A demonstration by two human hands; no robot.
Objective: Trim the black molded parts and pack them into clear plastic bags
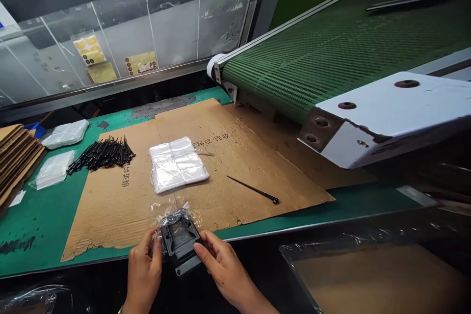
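My left hand [144,267] and my right hand [222,267] both grip a black plastic part [180,241] at the near edge of the bench. A clear plastic bag [172,213] wraps the part's far end, and its near end sticks out. Beyond it, a stack of clear bags [177,163] lies on a flattened cardboard sheet [228,162]. One loose black cable tie [253,190] rests to the right of that stack. A pile of black cable ties [102,153] sits at the sheet's far left.
A green conveyor belt [331,54] with a white end bracket [386,117] overhangs the bench on the right. More bag stacks [65,133] and folded cardboard [14,157] lie at the left. A bag-lined carton [382,274] stands at lower right.
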